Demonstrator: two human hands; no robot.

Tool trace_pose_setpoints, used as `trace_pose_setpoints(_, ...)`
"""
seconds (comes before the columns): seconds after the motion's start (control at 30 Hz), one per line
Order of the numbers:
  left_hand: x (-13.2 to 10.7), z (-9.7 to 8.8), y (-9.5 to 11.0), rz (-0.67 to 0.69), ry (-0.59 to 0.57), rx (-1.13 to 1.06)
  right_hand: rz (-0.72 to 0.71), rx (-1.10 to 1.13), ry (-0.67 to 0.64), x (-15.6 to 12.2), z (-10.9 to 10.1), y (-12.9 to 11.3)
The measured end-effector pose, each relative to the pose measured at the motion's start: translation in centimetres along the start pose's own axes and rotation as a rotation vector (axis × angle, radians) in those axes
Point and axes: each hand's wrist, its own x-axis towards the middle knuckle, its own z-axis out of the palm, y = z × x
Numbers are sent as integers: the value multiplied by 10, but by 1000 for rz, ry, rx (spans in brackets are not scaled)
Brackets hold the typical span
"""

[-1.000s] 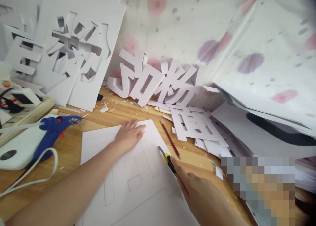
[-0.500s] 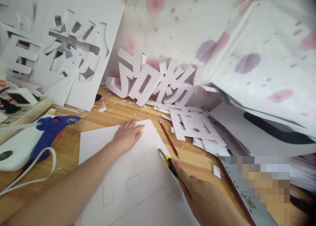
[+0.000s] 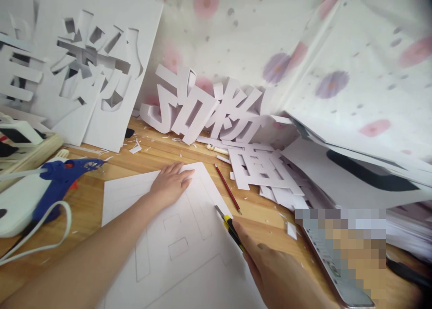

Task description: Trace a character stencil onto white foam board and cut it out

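A white foam board (image 3: 175, 255) with pencilled outlines lies flat on the wooden table (image 3: 162, 154). My left hand (image 3: 170, 183) presses flat on the board's far end, fingers stretched out. My right hand (image 3: 276, 273) grips a yellow and black utility knife (image 3: 231, 226), whose blade tip touches the board near its right edge. A red pencil (image 3: 227, 187) lies on the table just beyond the knife.
A blue glue gun (image 3: 56, 183) with a white cord rests on a white block at the left. Cut-out white foam characters (image 3: 202, 111) and leftover boards (image 3: 94, 70) lean at the back. More cut pieces (image 3: 263, 169) and sheets pile up at the right.
The view has shifted slightly, so everything sits a little further left and higher. Both hands keep their positions on the board and the knife.
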Motion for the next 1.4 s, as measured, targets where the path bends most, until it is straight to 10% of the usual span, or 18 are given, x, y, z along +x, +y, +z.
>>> trace_pose_setpoints(1.4, 4, 5, -5, 21, 17, 55, 67, -41, -174, -12, -19, -8)
